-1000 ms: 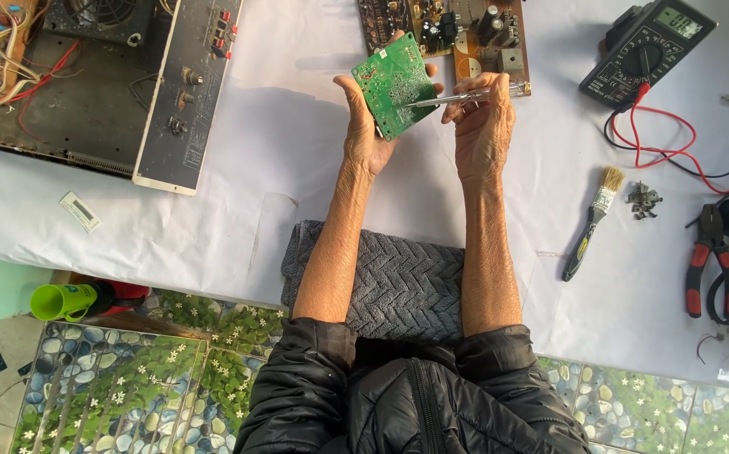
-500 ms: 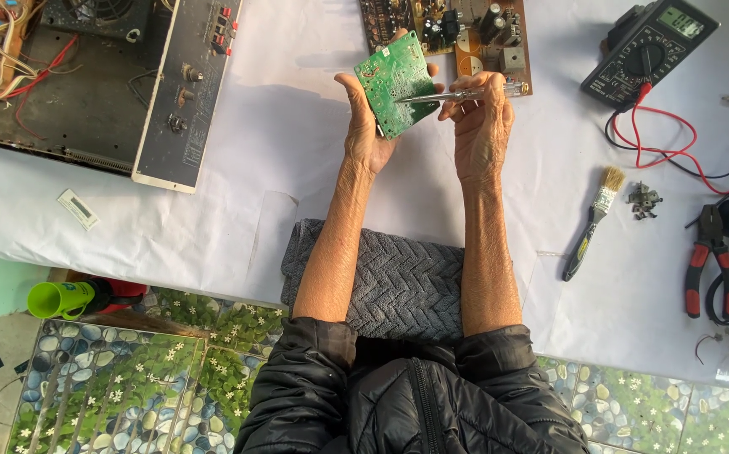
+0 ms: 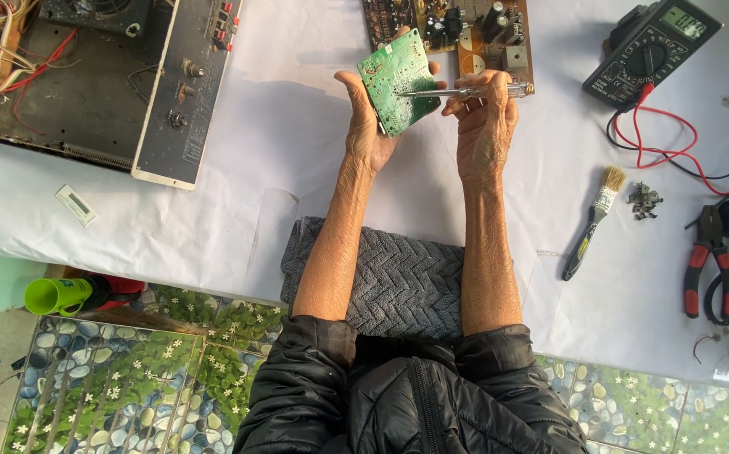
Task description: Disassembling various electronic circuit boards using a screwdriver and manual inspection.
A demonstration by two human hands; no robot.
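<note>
The left hand [image 3: 369, 126] was closed on a small green circuit board [image 3: 396, 80], gripping it by its lower edge and holding it up, tilted, above the white cloth [image 3: 297, 168] that covered the table. The right hand [image 3: 486, 126] was closed around a slim screwdriver with a clear handle [image 3: 465, 90]. The tool lay almost level, and its tip rested on the green face of the board, or just above it (I could not tell which).

As I judge it, the work was in the middle: the board was already out and in the hand, and it was being probed or checked. Nothing showed that this was finished. The open amplifier chassis [image 3: 95, 76] at the far left still lay with its wires bare, and a brown board with capacitors [image 3: 465, 29] lay just behind the hands, so putting the parts back together seemed still to be done.

There were few containers. The chassis held a fan, loose red and yellow wires and another board. A green cup [image 3: 55, 296] lay on its side near the tiled floor; whether anything was inside it, I could not see. A small heap of screws [image 3: 644, 200] lay loose on the cloth beside a paintbrush [image 3: 593, 223], in no container. A multimeter [image 3: 650, 50] with red leads and red-handled pliers [image 3: 705, 265] lay to the right.
</note>
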